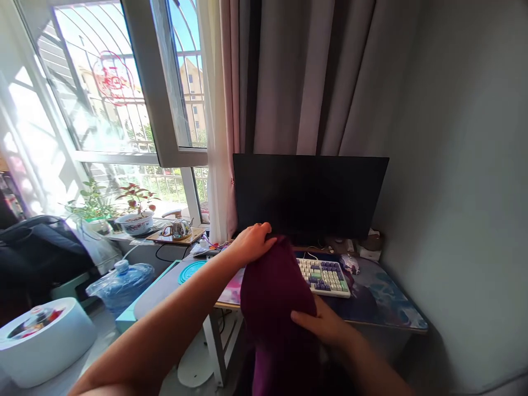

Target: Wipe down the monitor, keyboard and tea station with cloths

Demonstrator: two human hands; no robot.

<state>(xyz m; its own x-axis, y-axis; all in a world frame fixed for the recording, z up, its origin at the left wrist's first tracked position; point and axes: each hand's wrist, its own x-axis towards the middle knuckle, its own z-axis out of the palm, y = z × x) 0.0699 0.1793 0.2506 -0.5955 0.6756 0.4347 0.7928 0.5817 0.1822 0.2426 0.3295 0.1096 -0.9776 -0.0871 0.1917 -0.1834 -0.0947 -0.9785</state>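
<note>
A dark purple piece of cloth (276, 297) hangs in front of the desk, and its lower part drops out of view at the bottom. It may be a garment, but its kind cannot be made out. My left hand (253, 245) grips its upper end, in front of the lower edge of the black monitor (309, 198). Lower down on the right side, my right hand (325, 324) pinches the cloth with the thumb on the near face and the other fingers mostly behind it. Behind the cloth lies a keyboard (325, 276), partly covered from view.
A mouse (350, 263) sits right of the keyboard on the patterned desk mat (383, 297). Left are a turquoise round lid (192, 271), a kettle (180, 227), a potted plant (138, 223), a large water bottle (124, 283) and a white round container (45, 346). A wall (466, 192) stands right.
</note>
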